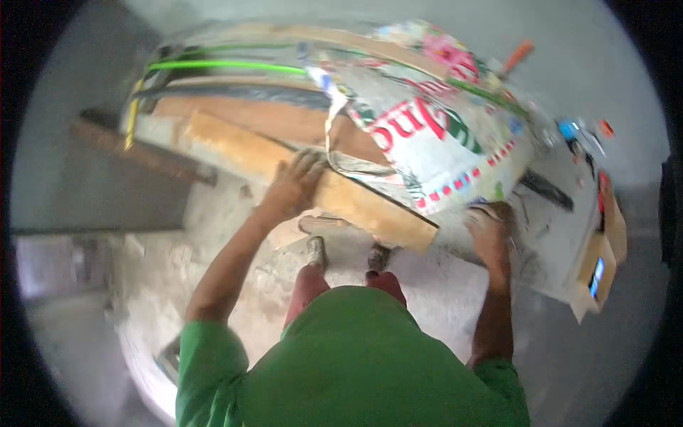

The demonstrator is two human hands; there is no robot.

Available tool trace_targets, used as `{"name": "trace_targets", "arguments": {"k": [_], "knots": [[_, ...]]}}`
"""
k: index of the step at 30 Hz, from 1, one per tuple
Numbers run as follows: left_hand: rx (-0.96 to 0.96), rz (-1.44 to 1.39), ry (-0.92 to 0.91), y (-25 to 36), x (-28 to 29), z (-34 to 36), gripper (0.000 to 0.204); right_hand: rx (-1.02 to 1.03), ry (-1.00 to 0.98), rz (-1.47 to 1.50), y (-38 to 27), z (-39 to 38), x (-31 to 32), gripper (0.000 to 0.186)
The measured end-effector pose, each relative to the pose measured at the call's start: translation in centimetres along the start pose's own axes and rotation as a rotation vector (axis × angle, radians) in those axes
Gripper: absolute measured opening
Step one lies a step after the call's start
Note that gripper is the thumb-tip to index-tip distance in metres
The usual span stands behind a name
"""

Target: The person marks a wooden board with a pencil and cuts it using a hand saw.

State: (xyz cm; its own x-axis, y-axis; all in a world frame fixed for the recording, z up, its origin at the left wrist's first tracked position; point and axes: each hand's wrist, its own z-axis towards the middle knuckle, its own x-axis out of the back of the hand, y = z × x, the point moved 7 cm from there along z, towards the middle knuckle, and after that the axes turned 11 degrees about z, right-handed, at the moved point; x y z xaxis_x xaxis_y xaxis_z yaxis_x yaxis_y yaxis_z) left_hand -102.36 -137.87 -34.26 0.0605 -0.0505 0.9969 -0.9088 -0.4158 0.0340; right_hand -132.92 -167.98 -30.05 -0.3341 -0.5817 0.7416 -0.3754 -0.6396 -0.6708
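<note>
A long light-brown wooden board (356, 206) lies slantwise along the near side of the work surface. My left hand (297, 183) rests across its middle, fingers bent over the far edge as it grips the board. My right hand (491, 220) is beside the lower right corner of a printed white plastic sack (455, 149), clear of the board's right end. Its fingers are curled and closed; what is in them, if anything, is hidden and blurred. Behind the board lies a wider reddish-brown board (263, 121), partly under the sack.
Bright green rods (228, 66) and a yellow strip (132, 114) lie at the far left, above a dark brown beam (142, 149). An orange-handled tool (518, 57) is at the back right. An open cardboard box (601, 263) stands at right, near a black piece (546, 189).
</note>
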Motion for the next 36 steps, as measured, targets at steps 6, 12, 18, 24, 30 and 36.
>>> {"name": "trace_targets", "arguments": {"k": [6, 12, 18, 24, 30, 36], "knots": [[0.195, -0.032, 0.028, 1.0, 0.7, -1.6, 0.102, 0.059, 0.015, -0.323, 7.2, 1.2, 0.7, 0.031], [0.959, -0.687, 0.749, -12.0, -0.9, -8.2, 0.077, -0.14, -0.114, -0.376, 9.2, 3.0, 0.2, 0.024], [1.533, -0.775, 0.73, -21.3, -2.6, -6.4, 0.113, 0.091, 0.018, -0.325, 7.4, 1.1, -0.6, 0.024], [1.634, -0.833, 0.542, -21.2, -3.3, -4.9, 0.13, 0.042, 0.048, -0.517, 8.0, 0.6, -1.4, 0.027], [1.551, -0.712, 0.658, -21.0, -3.4, -7.8, 0.095, -0.009, 0.212, -0.471, 8.2, -2.3, 0.0, 0.028], [1.475, -0.797, 0.715, -19.7, -5.1, -9.2, 0.074, -0.329, 0.425, -0.011, 8.8, -7.3, 0.1, 0.035]]}}
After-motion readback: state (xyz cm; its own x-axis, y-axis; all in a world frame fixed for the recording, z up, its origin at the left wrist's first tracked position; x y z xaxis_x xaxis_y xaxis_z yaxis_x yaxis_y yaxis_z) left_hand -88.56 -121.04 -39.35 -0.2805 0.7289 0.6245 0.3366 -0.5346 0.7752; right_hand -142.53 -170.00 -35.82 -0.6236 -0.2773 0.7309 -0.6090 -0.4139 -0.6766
